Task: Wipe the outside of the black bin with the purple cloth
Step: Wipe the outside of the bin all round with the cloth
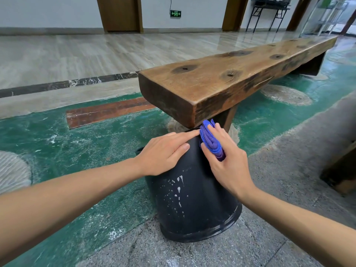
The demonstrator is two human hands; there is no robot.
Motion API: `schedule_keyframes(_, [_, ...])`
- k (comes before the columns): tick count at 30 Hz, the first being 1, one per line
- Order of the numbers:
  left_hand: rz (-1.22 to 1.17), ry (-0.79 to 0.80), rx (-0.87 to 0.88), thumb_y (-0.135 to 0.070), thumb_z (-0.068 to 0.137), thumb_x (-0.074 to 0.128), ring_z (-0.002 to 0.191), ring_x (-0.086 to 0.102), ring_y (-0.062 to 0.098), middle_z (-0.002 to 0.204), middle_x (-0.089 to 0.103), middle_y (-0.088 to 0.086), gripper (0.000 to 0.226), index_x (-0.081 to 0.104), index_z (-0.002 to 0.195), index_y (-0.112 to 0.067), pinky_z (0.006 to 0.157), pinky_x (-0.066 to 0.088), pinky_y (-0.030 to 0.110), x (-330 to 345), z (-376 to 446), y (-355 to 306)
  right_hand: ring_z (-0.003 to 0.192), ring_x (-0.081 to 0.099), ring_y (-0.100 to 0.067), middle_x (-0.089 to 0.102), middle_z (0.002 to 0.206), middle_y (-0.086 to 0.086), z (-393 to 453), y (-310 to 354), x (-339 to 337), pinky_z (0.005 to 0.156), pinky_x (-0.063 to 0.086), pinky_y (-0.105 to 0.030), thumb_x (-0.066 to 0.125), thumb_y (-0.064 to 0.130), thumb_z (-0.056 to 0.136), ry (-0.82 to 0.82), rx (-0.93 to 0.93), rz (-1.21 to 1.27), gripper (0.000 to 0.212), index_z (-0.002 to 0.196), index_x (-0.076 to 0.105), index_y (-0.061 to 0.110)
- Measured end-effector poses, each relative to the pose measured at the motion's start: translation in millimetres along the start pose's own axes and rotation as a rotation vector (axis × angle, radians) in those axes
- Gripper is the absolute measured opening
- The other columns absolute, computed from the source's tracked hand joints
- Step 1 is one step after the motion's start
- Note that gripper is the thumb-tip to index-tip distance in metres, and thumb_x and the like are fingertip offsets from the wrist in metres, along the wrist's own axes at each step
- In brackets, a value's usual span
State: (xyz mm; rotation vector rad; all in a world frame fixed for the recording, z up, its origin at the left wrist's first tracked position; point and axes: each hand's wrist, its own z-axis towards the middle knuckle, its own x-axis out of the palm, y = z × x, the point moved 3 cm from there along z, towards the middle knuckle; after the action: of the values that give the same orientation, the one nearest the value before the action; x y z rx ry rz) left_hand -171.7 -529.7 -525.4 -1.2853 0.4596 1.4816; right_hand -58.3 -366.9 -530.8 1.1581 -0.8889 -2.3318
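The black bin [192,201] stands upside down on the floor, rim at the bottom, with pale splash marks on its near side. My left hand [163,153] lies flat on the bin's upper left side, fingers stretched toward the cloth. My right hand [225,160] grips the folded purple cloth [211,141] and presses it against the bin's upper right side, just under the bench's corner. The far side of the bin is hidden.
A long thick wooden bench [231,78] runs from right above the bin to the far right. The floor is worn green paint [67,147] on the left and grey stone [192,251] in front. A dark wooden block [341,170] stands at the right edge.
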Motion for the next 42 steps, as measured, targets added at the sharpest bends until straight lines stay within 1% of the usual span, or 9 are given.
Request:
schedule_keyframes(4, [-0.029, 0.001, -0.018, -0.035, 0.103, 0.032, 0.117, 0.056, 0.013, 0.138, 0.059, -0.01, 0.048, 0.032, 0.151, -0.038, 0.096, 0.046, 0.042, 2.3, 2.3, 1.2, 0.152, 0.027, -0.006, 0.04, 0.16, 0.009, -15.4, -3.4, 5.7, 0.119, 0.02, -0.012, 0.066, 0.04, 0.094, 0.007, -0.07, -0.038, 0.055, 0.147, 0.052, 0.036])
schedule_keyframes(8, [-0.049, 0.021, -0.008, -0.028, 0.104, 0.036, 0.109, 0.054, 0.016, 0.133, 0.061, -0.004, 0.05, 0.035, 0.153, -0.029, 0.096, 0.045, 0.042, -0.5, 5.8, 6.6, 0.151, 0.034, -0.021, 0.045, 0.158, 0.004, -33.5, -3.4, 13.3, 0.118, 0.036, -0.049, 0.072, 0.034, 0.09, 0.118, -0.311, -0.197, 0.055, 0.143, 0.058, 0.03])
schedule_keyframes(10, [-0.04, 0.043, 0.004, -0.026, 0.104, 0.037, 0.107, 0.051, 0.017, 0.13, 0.061, -0.003, 0.051, 0.032, 0.155, -0.028, 0.095, 0.045, 0.045, -1.4, 7.7, 8.8, 0.149, 0.037, -0.025, 0.045, 0.158, 0.005, -44.4, -3.4, 16.0, 0.113, 0.039, -0.055, 0.071, 0.033, 0.084, 0.206, -0.475, -0.362, 0.06, 0.143, 0.058, 0.032])
schedule_keyframes(18, [0.087, 0.018, 0.084, -0.041, 0.106, 0.033, 0.114, 0.05, 0.013, 0.146, 0.046, -0.021, 0.052, 0.021, 0.156, -0.039, 0.087, 0.053, 0.042, 0.7, -0.4, 7.9, 0.145, 0.044, -0.019, 0.043, 0.16, 0.008, -100.8, -20.0, 21.6, 0.113, 0.029, -0.046, 0.071, 0.042, 0.066, 0.693, -0.844, -0.764, 0.078, 0.142, 0.054, 0.037])
schedule_keyframes(22, [0.073, 0.036, 0.089, -0.044, 0.104, 0.034, 0.113, 0.053, 0.016, 0.149, 0.044, -0.021, 0.055, 0.017, 0.156, -0.042, 0.086, 0.052, 0.043, -1.1, -3.7, 6.9, 0.139, 0.052, -0.017, 0.054, 0.149, 0.015, -114.0, -29.2, 8.3, 0.108, 0.045, -0.045, 0.07, 0.036, 0.067, 0.787, -0.856, -0.663, 0.063, 0.129, 0.065, 0.038])
schedule_keyframes(30, [0.012, 0.08, 0.04, -0.042, 0.096, 0.052, 0.107, 0.05, 0.017, 0.132, 0.056, -0.018, 0.069, 0.018, 0.156, -0.043, 0.089, 0.049, 0.043, -10.6, -8.6, 12.9, 0.13, 0.058, -0.015, 0.061, 0.141, 0.011, -60.8, -32.3, -39.5, 0.107, 0.044, -0.04, 0.067, 0.008, 0.074, 0.342, -0.416, -0.269, 0.059, 0.131, 0.066, 0.025])
schedule_keyframes(33, [-0.004, 0.092, 0.033, -0.042, 0.096, 0.054, 0.105, 0.049, 0.016, 0.128, 0.056, -0.019, 0.071, 0.017, 0.156, -0.044, 0.088, 0.049, 0.043, -11.1, -10.4, 13.6, 0.112, 0.066, -0.001, 0.069, 0.122, 0.024, -28.9, -27.1, -43.5, 0.098, 0.042, -0.01, 0.064, 0.007, 0.088, 0.089, -0.15, -0.086, 0.046, 0.127, 0.063, 0.032])
schedule_keyframes(37, [-0.037, 0.1, 0.006, -0.039, 0.097, 0.053, 0.105, 0.048, 0.015, 0.125, 0.056, -0.02, 0.069, 0.017, 0.155, -0.046, 0.089, 0.049, 0.045, -11.3, -12.3, 15.6, 0.089, 0.06, 0.021, 0.065, 0.099, 0.043, 10.1, -18.0, -29.2, 0.079, 0.039, 0.002, 0.062, 0.017, 0.096, -0.085, 0.073, 0.031, 0.037, 0.126, 0.063, 0.038])
schedule_keyframes(42, [-0.155, 0.014, -0.145, -0.022, 0.104, 0.044, 0.115, 0.048, 0.017, 0.14, 0.057, -0.007, 0.053, 0.033, 0.154, -0.034, 0.104, 0.04, 0.042, -9.2, -14.8, 27.5, 0.131, 0.05, 0.008, 0.062, 0.135, 0.021, 15.9, -0.4, 7.9, 0.109, 0.035, -0.01, 0.065, 0.013, 0.093, 0.001, -0.001, 0.028, 0.048, 0.138, 0.062, 0.03])
